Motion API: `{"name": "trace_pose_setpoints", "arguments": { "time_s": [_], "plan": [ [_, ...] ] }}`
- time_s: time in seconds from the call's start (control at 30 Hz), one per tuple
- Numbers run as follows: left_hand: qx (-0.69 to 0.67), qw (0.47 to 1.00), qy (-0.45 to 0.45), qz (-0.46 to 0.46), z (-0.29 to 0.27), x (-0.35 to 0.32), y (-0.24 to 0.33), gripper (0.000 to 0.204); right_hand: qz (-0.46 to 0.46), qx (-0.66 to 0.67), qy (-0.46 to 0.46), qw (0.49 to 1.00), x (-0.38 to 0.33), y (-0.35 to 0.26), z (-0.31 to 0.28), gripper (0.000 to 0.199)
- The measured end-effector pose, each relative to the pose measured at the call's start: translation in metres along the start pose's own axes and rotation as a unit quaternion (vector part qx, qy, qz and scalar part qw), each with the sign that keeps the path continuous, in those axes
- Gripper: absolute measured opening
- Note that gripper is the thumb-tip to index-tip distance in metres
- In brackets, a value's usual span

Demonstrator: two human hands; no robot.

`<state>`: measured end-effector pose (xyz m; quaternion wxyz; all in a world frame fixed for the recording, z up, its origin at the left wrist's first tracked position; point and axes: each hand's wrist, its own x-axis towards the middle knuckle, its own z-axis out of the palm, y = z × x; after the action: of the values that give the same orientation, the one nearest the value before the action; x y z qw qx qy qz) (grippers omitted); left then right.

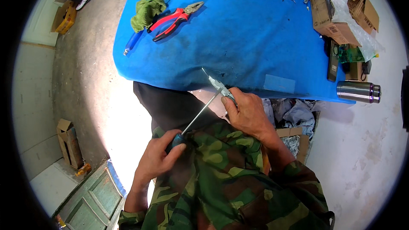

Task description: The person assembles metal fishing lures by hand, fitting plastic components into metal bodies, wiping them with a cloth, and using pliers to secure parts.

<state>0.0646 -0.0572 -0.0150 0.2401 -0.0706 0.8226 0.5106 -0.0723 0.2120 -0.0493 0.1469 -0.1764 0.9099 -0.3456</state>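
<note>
The left hand [158, 157] is closed tight around the dark handle of a screwdriver [197, 117], whose thin shaft slants up to the right. The right hand [247, 113] pinches a small grey metal part [220, 87] with its fingers, just at the near edge of the blue table [251, 38]. The screwdriver tip touches that part. Far right on the table sit brown cardboard boxes [330, 19]. Red pliers [174, 19] lie far left, beside a green rag [147, 12]. A shiny flask [358, 91] lies on the right.

brown cardboard boxes [330, 19] | table's far right | clear plastic bag [351, 15] over them
</note>
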Motion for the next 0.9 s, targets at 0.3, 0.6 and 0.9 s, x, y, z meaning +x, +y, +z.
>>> {"name": "trace_pose_setpoints", "arguments": {
  "time_s": [0.3,0.6,0.9],
  "plan": [
    [0.362,0.918,0.143,0.082,0.023,-0.009,0.014,0.048,0.04,0.008,-0.009,0.999,0.001,-0.005,0.002,0.028],
    [0.139,0.981,0.11,0.073,0.015,-0.012,0.01,0.041,0.01,0.057,0.047,0.997,-0.003,0.002,0.011,0.025],
    [-0.027,0.998,0.056,-0.019,0.005,-0.007,0.019,0.033,0.04,0.056,0.033,0.997,-0.004,-0.003,0.01,0.027]
  ]
}}
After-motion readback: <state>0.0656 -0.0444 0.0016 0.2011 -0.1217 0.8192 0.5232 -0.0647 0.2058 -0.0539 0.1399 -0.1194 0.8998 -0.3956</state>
